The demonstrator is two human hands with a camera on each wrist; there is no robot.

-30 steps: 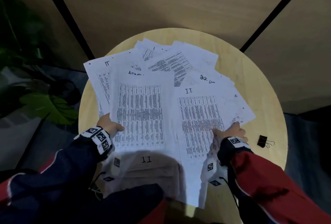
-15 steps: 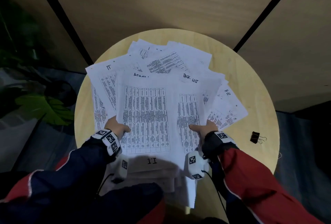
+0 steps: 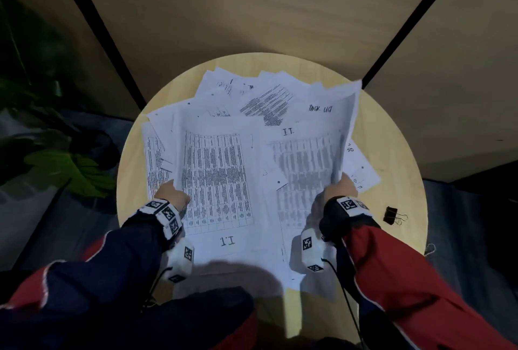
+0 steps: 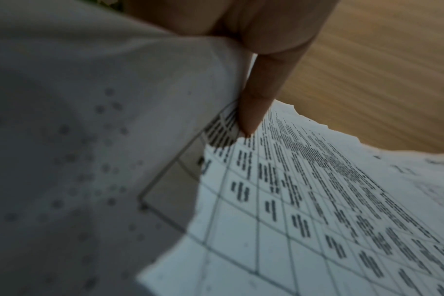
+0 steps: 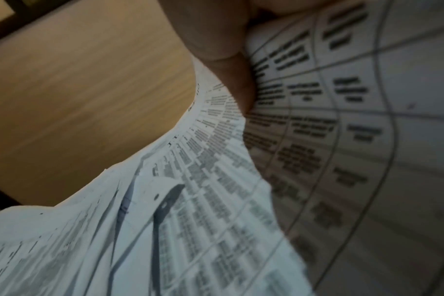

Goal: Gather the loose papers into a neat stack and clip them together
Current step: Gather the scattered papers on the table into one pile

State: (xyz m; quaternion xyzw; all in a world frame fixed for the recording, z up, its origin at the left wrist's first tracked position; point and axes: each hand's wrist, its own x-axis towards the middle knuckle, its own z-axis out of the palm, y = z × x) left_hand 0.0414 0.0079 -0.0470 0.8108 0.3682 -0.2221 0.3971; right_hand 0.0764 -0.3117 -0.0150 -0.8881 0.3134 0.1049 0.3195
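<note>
Papers (image 3: 224, 181) all over the round bench (image 3: 392, 139), messy overlapping pile in the middle. Left hand (image 3: 173, 195) at 8 o'clock has its grip pinched on the pile's left edge, thumb on top. Right hand (image 3: 339, 187) at 4 o'clock pinches the right edge, sheets curling up there. Binder clip (image 3: 391, 215) sits by itself at 4 o'clock near the rim, untouched.
</note>
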